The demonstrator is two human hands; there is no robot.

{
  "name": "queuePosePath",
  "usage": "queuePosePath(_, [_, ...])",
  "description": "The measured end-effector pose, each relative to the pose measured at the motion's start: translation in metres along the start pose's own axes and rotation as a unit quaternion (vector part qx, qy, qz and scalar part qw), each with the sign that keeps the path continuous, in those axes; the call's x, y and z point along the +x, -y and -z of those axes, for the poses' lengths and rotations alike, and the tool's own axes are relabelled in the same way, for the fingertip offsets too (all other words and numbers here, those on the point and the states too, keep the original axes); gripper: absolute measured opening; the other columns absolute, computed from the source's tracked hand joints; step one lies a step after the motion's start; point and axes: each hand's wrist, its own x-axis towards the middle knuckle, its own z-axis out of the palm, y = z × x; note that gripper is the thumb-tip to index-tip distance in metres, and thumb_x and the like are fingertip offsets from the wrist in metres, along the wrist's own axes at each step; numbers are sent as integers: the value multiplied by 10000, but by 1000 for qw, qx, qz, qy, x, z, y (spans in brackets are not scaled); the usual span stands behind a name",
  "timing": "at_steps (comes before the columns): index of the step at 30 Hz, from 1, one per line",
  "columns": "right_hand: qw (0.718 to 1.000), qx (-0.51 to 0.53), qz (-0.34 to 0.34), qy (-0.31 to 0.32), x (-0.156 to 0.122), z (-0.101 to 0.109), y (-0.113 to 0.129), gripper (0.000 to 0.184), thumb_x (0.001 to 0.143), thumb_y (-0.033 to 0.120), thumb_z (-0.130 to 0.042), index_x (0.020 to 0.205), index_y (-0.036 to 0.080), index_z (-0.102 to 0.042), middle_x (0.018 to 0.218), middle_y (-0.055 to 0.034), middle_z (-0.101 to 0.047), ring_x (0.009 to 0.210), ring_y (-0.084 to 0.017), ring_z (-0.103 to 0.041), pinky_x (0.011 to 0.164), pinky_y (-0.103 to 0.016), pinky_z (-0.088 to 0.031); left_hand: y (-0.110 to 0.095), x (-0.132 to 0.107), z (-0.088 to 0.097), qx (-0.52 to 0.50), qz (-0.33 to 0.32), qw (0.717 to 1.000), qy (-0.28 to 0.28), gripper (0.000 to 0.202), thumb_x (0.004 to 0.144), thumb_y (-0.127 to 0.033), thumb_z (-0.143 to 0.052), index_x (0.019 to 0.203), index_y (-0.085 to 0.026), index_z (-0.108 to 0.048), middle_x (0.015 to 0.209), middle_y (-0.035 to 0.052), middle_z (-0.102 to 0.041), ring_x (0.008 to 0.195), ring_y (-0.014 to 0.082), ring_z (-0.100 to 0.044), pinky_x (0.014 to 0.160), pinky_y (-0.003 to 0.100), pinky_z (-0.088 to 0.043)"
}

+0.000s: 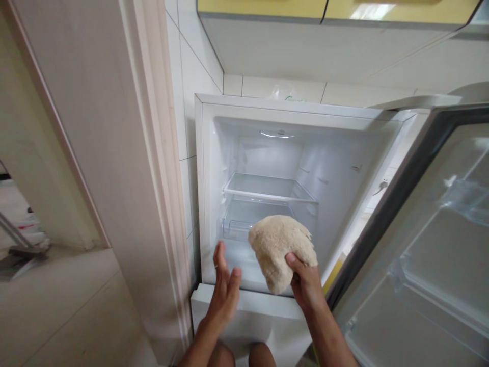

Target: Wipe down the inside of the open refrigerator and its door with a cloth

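Observation:
A white fridge (208, 168) stands open in front of me, its inside bare and lit. My right hand (305, 286) is closed on a beige fluffy cloth (277, 244), held bunched at the lower opening of the fridge. My left hand (225, 288) is open, fingers stretched upward, just left of the cloth and in front of the fridge's bottom edge, holding nothing. A glass shelf (267, 189) crosses the middle of the compartment, with a clear drawer (239, 227) below it.
The fridge door (428, 244) swings open to the right, with clear door racks. A beige wall panel (114, 153) stands close on the left. Yellow cupboards (324, 7) hang overhead. A tiled floor and a mop-like tool (19, 252) lie far left.

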Motion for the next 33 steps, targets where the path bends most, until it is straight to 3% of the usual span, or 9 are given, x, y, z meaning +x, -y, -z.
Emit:
queuePosePath(3, [999, -40, 25, -5, 30, -14, 12, 833, 572, 368, -921, 1313, 279, -551, 1108, -37, -723, 941, -224, -690, 765, -338, -590, 6, 43, 19, 70, -30, 992, -100, 752, 953, -509, -538, 1574, -217, -228, 1639, 213, -270, 1530, 333, -304, 1216, 582, -329])
queuePosePath(6, [993, -94, 1, 67, 58, -35, 13, 791, 556, 359, -920, 1257, 259, -568, 1056, -21, -718, 898, -202, -675, 752, -313, -573, 13, 90, 33, 175, -102, 962, -183, 761, 896, -417, -634, 1528, -154, -303, 1583, 245, -338, 1523, 360, -303, 1232, 588, -301])
queuePosePath(9, [982, -137, -4, 130, 88, -62, -2, 773, 556, 342, -899, 1249, 236, -574, 1066, -30, -720, 934, -212, -666, 846, -357, -561, 26, 131, 40, 219, -126, 949, -189, 744, 888, -369, -623, 1521, -139, -305, 1566, 253, -382, 1499, 367, -350, 1213, 595, -334])
queuePosePath(13, [953, -232, 29, 193, 130, -89, -36, 704, 532, 223, -830, 1203, 213, -614, 1106, -36, -728, 1014, -250, -653, 1000, -455, -505, 49, 165, 40, 223, -82, 954, -181, 755, 868, -458, -619, 1480, -110, -347, 1442, 265, -535, 1326, 387, -562, 1064, 557, -494])
queuePosePath(17, [900, -324, 101, 273, 161, -107, -70, 683, 564, 126, -699, 1236, 222, -627, 1160, -51, -731, 1096, -279, -647, 1063, -481, -461, 72, 174, 38, 242, -78, 939, -233, 661, 824, -567, -650, 1294, -122, -515, 1168, 228, -698, 1062, 383, -702, 866, 477, -562])
queuePosePath(23, [824, -339, 216, 400, 192, -130, -110, 601, 669, 131, -601, 1263, 218, -636, 1259, -70, -692, 1146, -260, -634, 1063, -428, -474, 92, 169, 35, 254, -90, 922, -278, 583, 819, -618, -655, 1164, -157, -566, 1001, 176, -741, 888, 352, -737, 727, 399, -544])
queuePosePath(27, [792, -405, 255, 379, 210, -124, -134, 684, 645, 83, -574, 1321, 188, -579, 1295, -102, -657, 1186, -273, -602, 1077, -452, -459, 94, 167, 34, 261, -92, 919, -280, 554, 828, -622, -647, 1132, -165, -568, 967, 168, -745, 850, 350, -740, 707, 396, -538])
queuePosePath(33, [787, -455, 263, 325, 249, -124, -160, 578, 698, 115, -589, 1266, 215, -613, 1232, -77, -678, 1257, -266, -565, 1144, -454, -417, 95, 166, 34, 266, -111, 914, -287, 526, 841, -612, -649, 1115, -169, -579, 910, 143, -751, 799, 325, -748, 671, 374, -542])
